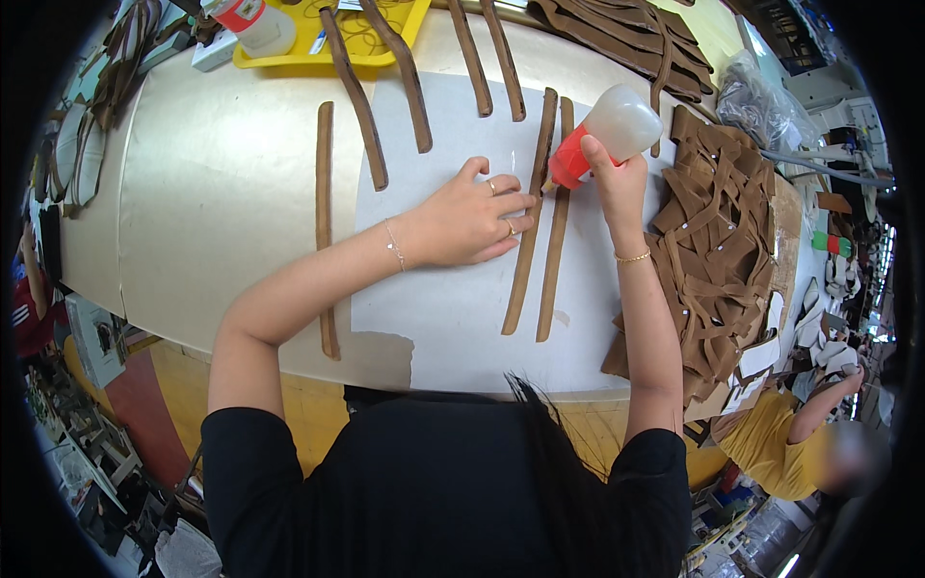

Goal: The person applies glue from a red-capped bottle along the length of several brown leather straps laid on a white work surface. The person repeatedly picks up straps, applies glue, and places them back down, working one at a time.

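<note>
A squeeze bottle (624, 118), translucent with a red band, is tilted in my right hand (621, 188), which is closed round it. Its nozzle points down to the left and meets the upper part of a long brown strip (522, 270). On that same strip rest the fingertips of my left hand (467, 220), palm down with its fingers spread. Just to the right lies a second brown strip (552, 275), nearly parallel to it. Both strips lie on a pale sheet (424, 299) on the table.
Left of the sheet lies another brown strip (325, 231). Several strips (405, 82) point in from the far side, near a yellow tray (385, 53) with a second bottle (265, 29). A brown heap of pieces (713, 250) covers the right. A person in yellow (771, 443) is at lower right.
</note>
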`<state>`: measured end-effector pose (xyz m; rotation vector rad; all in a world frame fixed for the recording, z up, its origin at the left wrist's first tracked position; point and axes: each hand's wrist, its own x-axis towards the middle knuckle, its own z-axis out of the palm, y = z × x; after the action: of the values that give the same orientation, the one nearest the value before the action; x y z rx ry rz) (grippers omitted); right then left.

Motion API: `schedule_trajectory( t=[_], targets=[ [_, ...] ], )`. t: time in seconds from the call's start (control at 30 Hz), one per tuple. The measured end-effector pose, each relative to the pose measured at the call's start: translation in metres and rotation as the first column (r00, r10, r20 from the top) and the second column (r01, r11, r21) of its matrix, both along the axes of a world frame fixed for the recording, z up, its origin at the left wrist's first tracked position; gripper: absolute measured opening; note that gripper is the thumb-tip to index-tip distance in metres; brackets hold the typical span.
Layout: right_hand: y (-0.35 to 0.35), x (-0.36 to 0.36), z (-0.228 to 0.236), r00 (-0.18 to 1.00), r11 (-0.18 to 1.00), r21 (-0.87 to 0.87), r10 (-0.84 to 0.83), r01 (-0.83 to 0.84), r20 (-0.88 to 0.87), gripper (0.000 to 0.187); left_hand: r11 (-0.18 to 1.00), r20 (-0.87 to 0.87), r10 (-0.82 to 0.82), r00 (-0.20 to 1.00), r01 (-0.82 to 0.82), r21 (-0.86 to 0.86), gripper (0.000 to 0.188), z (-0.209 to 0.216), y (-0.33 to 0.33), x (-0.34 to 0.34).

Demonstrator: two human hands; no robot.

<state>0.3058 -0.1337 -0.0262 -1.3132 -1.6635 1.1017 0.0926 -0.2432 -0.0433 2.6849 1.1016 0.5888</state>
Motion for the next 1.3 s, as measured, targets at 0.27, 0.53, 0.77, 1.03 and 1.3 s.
schedule_trajectory(
  t=[0.27, 0.53, 0.77, 1.03, 1.3],
  targets=[
    [-0.007, -0.001, -0.003, 0.998, 0.998, -0.046, 0.041, -0.038, 0.052, 0.049, 0.999, 0.019, 0.023, 1.000, -0.024, 0.044, 0.028, -0.007, -0.020, 0.004],
    [-0.025, 0.006, 0.001, 0.997, 0.998, -0.034, 0.058, -0.056, 0.057, 0.050, 0.999, 0.018, 0.019, 1.000, -0.020, 0.036, 0.028, -0.007, -0.022, 0.003],
    [-0.019, 0.010, -0.003, 0.997, 0.999, -0.024, -0.042, 0.040, -0.071, 0.052, 0.996, 0.018, 0.088, 0.996, -0.088, -0.012, 0.034, -0.003, -0.015, 0.005],
    [-0.026, 0.009, -0.008, 1.000, 0.999, -0.040, 0.000, 0.001, 0.002, 0.050, 0.998, -0.054, 0.067, 0.996, -0.068, -0.013, 0.039, -0.002, -0.010, 0.001],
    [-0.041, 0.009, 0.000, 0.998, 0.998, -0.056, 0.040, -0.038, 0.046, 0.048, 0.998, -0.089, 0.062, 0.994, -0.063, -0.007, 0.042, -0.003, -0.009, -0.001]
  ],
)
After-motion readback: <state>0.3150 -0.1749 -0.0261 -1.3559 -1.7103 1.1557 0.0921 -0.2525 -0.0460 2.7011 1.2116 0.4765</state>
